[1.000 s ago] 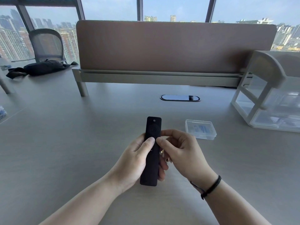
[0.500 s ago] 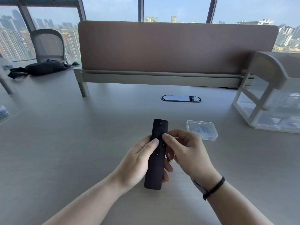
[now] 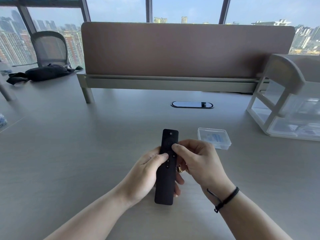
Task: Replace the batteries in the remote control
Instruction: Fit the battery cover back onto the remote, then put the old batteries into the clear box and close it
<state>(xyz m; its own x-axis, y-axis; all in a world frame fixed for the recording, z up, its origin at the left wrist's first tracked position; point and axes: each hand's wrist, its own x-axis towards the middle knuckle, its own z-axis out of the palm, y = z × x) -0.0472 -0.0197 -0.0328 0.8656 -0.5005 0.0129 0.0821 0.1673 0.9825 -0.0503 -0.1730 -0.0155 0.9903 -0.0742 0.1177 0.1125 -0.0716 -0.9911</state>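
Note:
A slim black remote control is held button side up above the grey desk, its power button pointing away from me. My left hand wraps around its left side with the thumb on the buttons. From the right, my right hand pinches the upper part, thumb on the round pad. Something small and golden shows between the fingers of that hand, under the remote; I cannot tell what it is. A small clear plastic box lies on the desk just beyond my right hand.
A brown divider panel runs across the back of the desk, with an oval cable port in front of it. A white-framed clear drawer unit stands at right. A black bag and a mesh chair are far left.
Both hands have shifted the remote slightly right and away. My right thumb slid up onto the round pad, and more of the buttons now show.

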